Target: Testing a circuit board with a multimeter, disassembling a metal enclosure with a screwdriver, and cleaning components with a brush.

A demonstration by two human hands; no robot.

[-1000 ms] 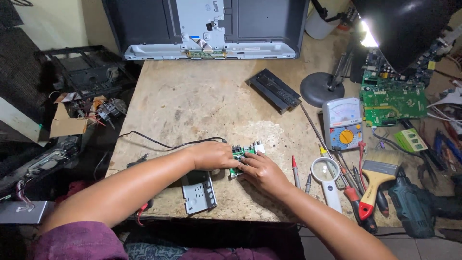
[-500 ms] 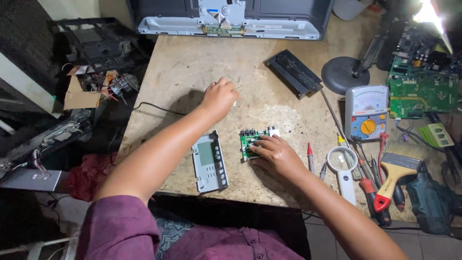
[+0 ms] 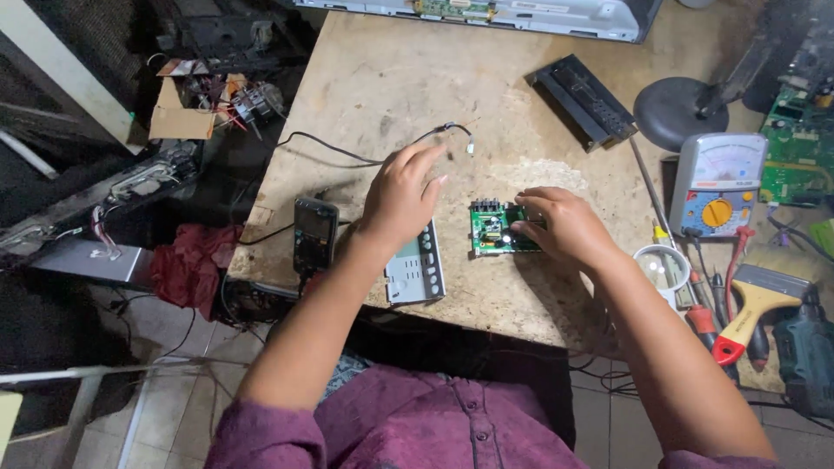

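Observation:
A small green circuit board [image 3: 489, 231] lies on the worn wooden table [image 3: 391, 78]. My right hand [image 3: 563, 226] rests on the board's right side, fingers curled over it and holding it. My left hand [image 3: 402, 195] hovers with fingers spread and nothing in it, left of the board. Its fingertips are close to a thin black cable [image 3: 347, 156] that ends in a small white plug [image 3: 469, 148]. Beneath my left wrist lies a grey front panel with a row of buttons [image 3: 419, 267].
A dark phone [image 3: 314, 234] lies at the table's left front edge. To the right are a multimeter [image 3: 717, 184], a magnifier [image 3: 663, 265], screwdrivers [image 3: 702, 320], a paintbrush [image 3: 757, 302] and a drill [image 3: 806, 352]. A black slotted part [image 3: 585, 100], a lamp base [image 3: 680, 111] and a screen chassis [image 3: 539, 13] sit further back.
My left hand has left the green board and moved up and left toward the black cable. My right hand stays on the board. The view has tilted down and closer.

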